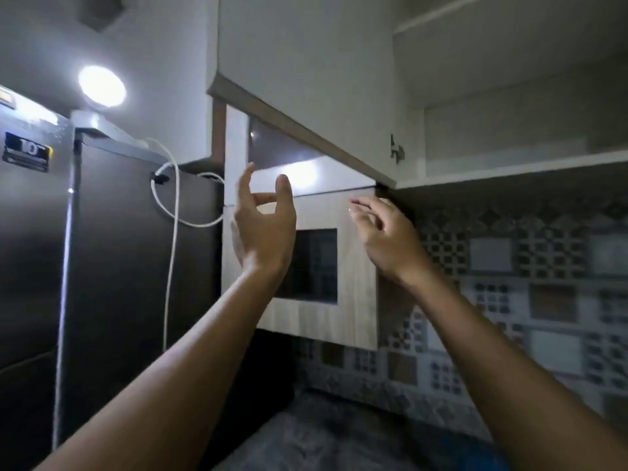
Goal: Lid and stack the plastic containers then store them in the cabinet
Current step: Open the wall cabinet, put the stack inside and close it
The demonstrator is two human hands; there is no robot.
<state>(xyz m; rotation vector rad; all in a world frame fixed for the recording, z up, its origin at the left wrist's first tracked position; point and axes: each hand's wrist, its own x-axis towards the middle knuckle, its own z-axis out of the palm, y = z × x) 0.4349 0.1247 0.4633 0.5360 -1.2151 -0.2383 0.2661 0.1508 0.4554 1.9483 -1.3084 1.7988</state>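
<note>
An upper cabinet [509, 171] stands open at the top right, its white door [306, 73] swung out toward me. The shelf inside is pale and blurred; I cannot make out any container on it. My left hand [261, 226] is raised below the door's lower edge, fingers spread, holding nothing. My right hand [384, 232] is raised just under the door's hinge corner, fingers loosely curled and apart, also with nothing in it. No plastic containers or lids show in this view.
A dark refrigerator [112, 249] fills the left, with a bright lamp [102, 86] and a white cable [173, 215] on top. A wood-grain lower cabinet with a glass pane [323, 317] hangs behind my hands. Patterned wall tiles [526, 283] cover the right; a grey counter [323, 443] lies below.
</note>
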